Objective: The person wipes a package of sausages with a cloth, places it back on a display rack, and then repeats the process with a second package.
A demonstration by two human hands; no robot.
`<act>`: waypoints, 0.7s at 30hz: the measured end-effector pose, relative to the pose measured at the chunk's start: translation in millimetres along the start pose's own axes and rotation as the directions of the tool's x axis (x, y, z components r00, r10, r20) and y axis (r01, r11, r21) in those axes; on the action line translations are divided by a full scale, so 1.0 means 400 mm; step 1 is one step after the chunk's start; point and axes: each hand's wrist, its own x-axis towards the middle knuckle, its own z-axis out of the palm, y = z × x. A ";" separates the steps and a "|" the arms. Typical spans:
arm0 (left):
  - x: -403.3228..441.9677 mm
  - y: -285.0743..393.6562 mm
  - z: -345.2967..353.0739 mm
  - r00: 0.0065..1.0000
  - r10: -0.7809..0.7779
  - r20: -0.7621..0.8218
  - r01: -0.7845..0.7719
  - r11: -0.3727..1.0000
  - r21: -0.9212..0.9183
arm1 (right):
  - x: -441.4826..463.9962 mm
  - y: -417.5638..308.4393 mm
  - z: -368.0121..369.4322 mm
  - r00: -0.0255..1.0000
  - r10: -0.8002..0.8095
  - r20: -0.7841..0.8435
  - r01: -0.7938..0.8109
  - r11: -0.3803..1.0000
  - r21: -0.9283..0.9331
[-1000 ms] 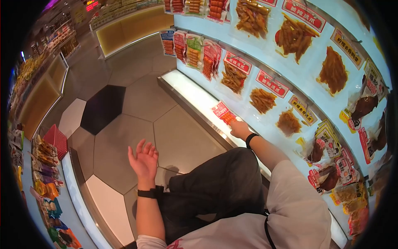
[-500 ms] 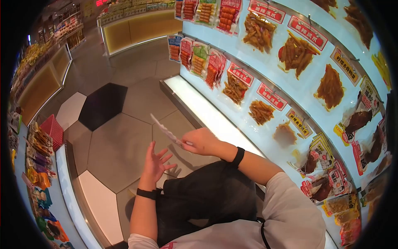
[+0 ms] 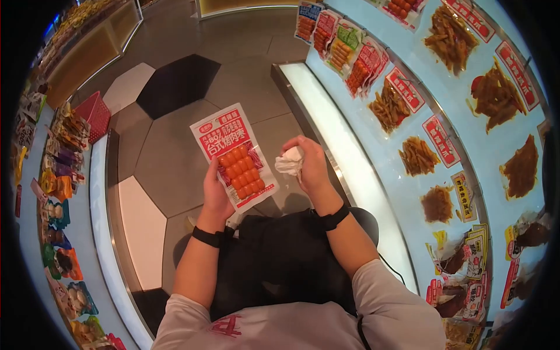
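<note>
A flat red and white packet of small sausages (image 3: 238, 169) is in my left hand (image 3: 216, 189), its printed front turned up, thumb on its left edge. To the right of it, my right hand (image 3: 314, 166) is closed round a crumpled white tissue or cloth (image 3: 290, 161). The two hands are apart, over my dark-trousered lap, and my right hand does not touch the packet. Both wrists carry black bands.
Hanging packets of sausages (image 3: 363, 69) and brown snacks (image 3: 418, 156) line the lit rack on the right. Below it runs a glowing white ledge (image 3: 350, 157). On the left are a shelf of colourful packets (image 3: 61, 204) and a pink basket (image 3: 94, 115). Hexagonal tiles (image 3: 178, 81) cover the floor.
The packet has passed from my right hand to my left hand. White crumpled material now shows in my right hand. The view has shifted, with the right-hand rack further right.
</note>
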 end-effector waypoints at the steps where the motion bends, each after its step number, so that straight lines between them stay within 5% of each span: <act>1: 0.004 -0.006 0.005 0.999 0.005 -0.045 -0.003 0.999 0.045 | 0.009 0.013 -0.028 0.999 -0.026 0.026 0.023 0.995 0.096; 5: 0.010 -0.024 0.012 0.997 -0.003 -0.073 0.008 0.997 0.076 | 0.024 0.020 -0.058 0.996 -0.086 0.025 0.078 0.969 0.235; 10: 0.011 -0.040 0.026 0.993 0.009 -0.113 0.006 0.991 0.136 | -0.018 0.046 0.018 0.963 -0.259 0.077 0.270 0.936 -0.225; 16: -0.001 -0.065 0.025 0.987 0.027 -0.156 0.028 0.941 0.338 | -0.037 0.058 0.050 0.864 -0.480 0.152 0.441 0.577 -0.687; 19: -0.012 -0.089 0.041 0.968 0.035 -0.249 0.081 0.894 0.441 | -0.070 0.084 0.090 0.784 -0.568 0.252 0.546 0.435 -0.716; 21: -0.016 -0.090 0.027 0.967 0.010 -0.253 0.120 0.861 0.494 | -0.083 0.088 0.112 0.760 -0.558 0.333 0.616 0.456 -0.642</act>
